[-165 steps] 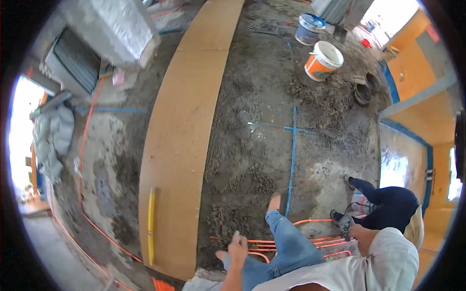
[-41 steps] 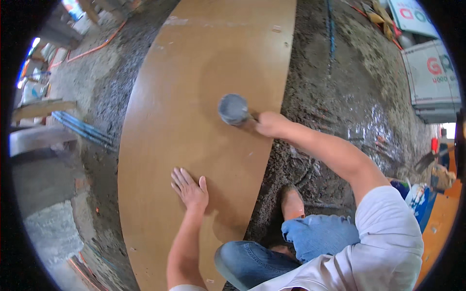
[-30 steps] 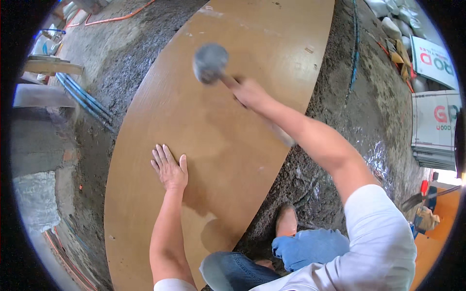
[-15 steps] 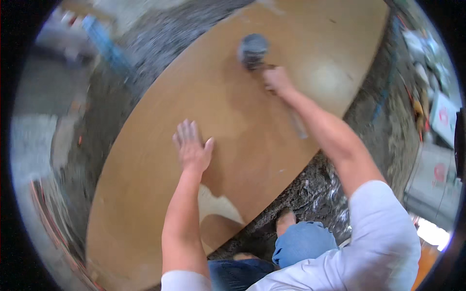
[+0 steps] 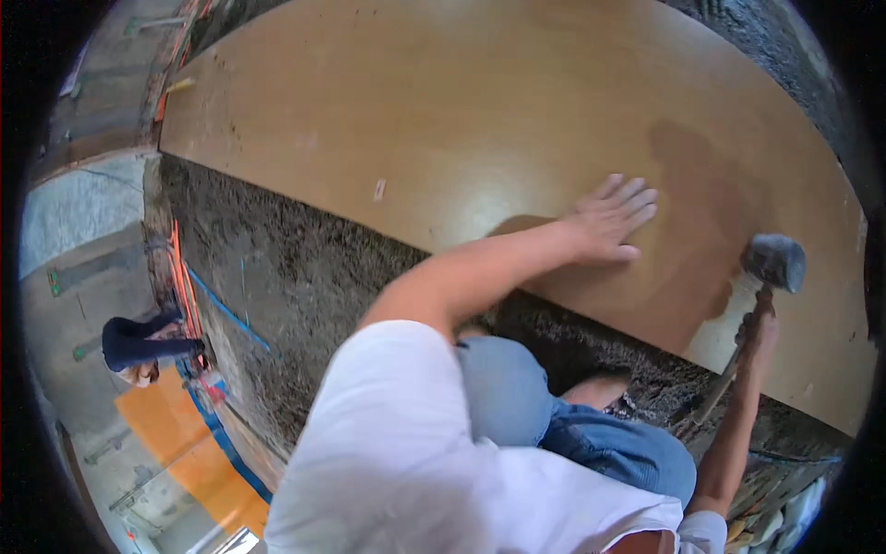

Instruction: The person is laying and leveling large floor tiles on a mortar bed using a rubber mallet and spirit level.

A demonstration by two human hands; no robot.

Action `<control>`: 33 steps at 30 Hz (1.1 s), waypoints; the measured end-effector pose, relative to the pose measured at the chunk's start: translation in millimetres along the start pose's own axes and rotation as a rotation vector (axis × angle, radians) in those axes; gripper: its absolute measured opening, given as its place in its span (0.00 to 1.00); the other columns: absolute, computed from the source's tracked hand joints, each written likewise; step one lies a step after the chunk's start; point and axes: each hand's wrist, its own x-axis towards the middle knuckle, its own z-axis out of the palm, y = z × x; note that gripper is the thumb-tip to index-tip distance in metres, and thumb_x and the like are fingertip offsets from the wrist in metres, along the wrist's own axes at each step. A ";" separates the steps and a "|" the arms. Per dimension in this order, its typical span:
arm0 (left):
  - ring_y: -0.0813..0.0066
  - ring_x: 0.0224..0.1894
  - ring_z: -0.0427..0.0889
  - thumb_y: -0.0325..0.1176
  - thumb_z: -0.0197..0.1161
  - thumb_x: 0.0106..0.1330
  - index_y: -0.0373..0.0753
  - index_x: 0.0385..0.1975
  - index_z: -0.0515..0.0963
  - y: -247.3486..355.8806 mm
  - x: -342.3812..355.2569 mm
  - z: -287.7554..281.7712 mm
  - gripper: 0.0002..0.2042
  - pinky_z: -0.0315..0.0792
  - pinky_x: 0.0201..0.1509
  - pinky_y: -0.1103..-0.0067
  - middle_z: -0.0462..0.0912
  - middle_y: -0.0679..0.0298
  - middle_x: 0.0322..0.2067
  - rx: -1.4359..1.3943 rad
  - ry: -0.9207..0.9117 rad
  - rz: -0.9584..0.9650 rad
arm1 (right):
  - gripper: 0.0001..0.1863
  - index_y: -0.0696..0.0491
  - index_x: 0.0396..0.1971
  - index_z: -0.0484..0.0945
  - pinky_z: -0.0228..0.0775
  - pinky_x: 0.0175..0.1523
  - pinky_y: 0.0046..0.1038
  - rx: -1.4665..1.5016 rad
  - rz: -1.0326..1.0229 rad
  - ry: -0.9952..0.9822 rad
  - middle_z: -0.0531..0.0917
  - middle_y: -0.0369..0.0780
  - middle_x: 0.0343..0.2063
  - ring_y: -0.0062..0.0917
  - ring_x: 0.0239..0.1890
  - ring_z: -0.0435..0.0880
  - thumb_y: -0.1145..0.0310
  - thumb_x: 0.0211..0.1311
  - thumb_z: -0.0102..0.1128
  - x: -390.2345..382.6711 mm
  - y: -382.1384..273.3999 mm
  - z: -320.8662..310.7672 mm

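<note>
A large tan wooden board [image 5: 480, 120] lies on a dark wet mortar bed [image 5: 305, 277]. My left hand [image 5: 614, 217] is pressed flat on the board near its front edge, fingers spread. My right hand [image 5: 759, 332] grips the handle of a grey rubber mallet [image 5: 775, 261]. The mallet's head sits on or just above the board, to the right of my left hand. My knee in blue jeans [image 5: 591, 434] is on the mortar just below the board's edge.
Another person [image 5: 138, 342] crouches at the left, beside orange and blue pipes [image 5: 185, 286] that run along the mortar's edge. An orange panel [image 5: 185, 443] lies on the concrete floor at the lower left. Bags or debris show at the lower right.
The view has swung round as my head turned. The mallet has come in from farther out over the board to a spot near its front edge. My left hand stays flat on the board.
</note>
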 end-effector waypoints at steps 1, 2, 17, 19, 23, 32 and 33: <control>0.58 0.73 0.43 0.57 0.46 0.65 0.38 0.67 0.54 1.9 -31.1 -2.3 0.37 0.34 0.74 0.59 0.50 0.56 0.70 0.012 -0.011 -0.054 | 0.27 0.52 0.43 0.77 0.54 0.19 0.19 0.016 0.000 -0.028 0.65 0.29 0.15 0.14 0.15 0.62 0.41 0.62 0.51 -14.6 -0.1 7.8; 0.58 0.73 0.42 0.57 0.47 0.64 0.39 0.68 0.54 1.8 -60.0 -5.1 0.37 0.34 0.74 0.59 0.50 0.56 0.70 0.029 -0.020 -0.104 | 0.26 0.52 0.44 0.77 0.54 0.19 0.19 0.081 -0.035 -0.050 0.65 0.29 0.15 0.13 0.15 0.62 0.42 0.63 0.51 -33.2 -12.0 26.0; 0.45 0.68 0.50 0.52 0.51 0.63 0.29 0.63 0.59 -168.8 -115.8 -55.1 0.35 0.41 0.70 0.54 0.57 0.44 0.65 0.236 0.761 -1.314 | 0.23 0.53 0.45 0.75 0.57 0.19 0.16 -0.040 -0.374 -0.383 0.69 0.30 0.15 0.13 0.13 0.65 0.47 0.67 0.51 -110.0 -105.6 167.5; 0.45 0.68 0.50 0.52 0.50 0.63 0.30 0.63 0.59 -169.4 -117.0 -52.1 0.35 0.41 0.70 0.54 0.57 0.44 0.64 0.226 0.767 -1.303 | 0.23 0.54 0.46 0.75 0.57 0.19 0.16 0.093 -0.442 -0.402 0.70 0.31 0.17 0.13 0.14 0.66 0.49 0.67 0.51 -113.2 -140.2 194.2; 0.48 0.67 0.52 0.50 0.50 0.64 0.31 0.63 0.60 -171.8 -128.5 -49.2 0.33 0.42 0.70 0.56 0.60 0.45 0.62 0.183 0.759 -1.248 | 0.24 0.57 0.46 0.74 0.56 0.19 0.18 0.073 -0.479 -0.412 0.67 0.30 0.15 0.14 0.14 0.64 0.50 0.69 0.47 -114.7 -131.8 240.0; 0.49 0.65 0.55 0.45 0.51 0.64 0.31 0.58 0.64 -166.5 -102.8 -63.8 0.28 0.47 0.68 0.57 0.61 0.45 0.60 0.159 0.736 -1.196 | 0.18 0.53 0.45 0.77 0.57 0.20 0.19 -0.213 -0.487 -0.528 0.69 0.29 0.15 0.13 0.15 0.65 0.56 0.69 0.48 -104.8 -104.0 243.4; 0.49 0.65 0.55 0.45 0.50 0.64 0.31 0.59 0.64 -170.7 -111.1 -59.6 0.28 0.46 0.69 0.57 0.61 0.44 0.61 0.188 0.683 -1.204 | 0.17 0.53 0.42 0.78 0.58 0.20 0.19 -0.278 -0.476 -0.539 0.69 0.29 0.16 0.13 0.15 0.66 0.55 0.69 0.48 -106.0 -100.1 257.0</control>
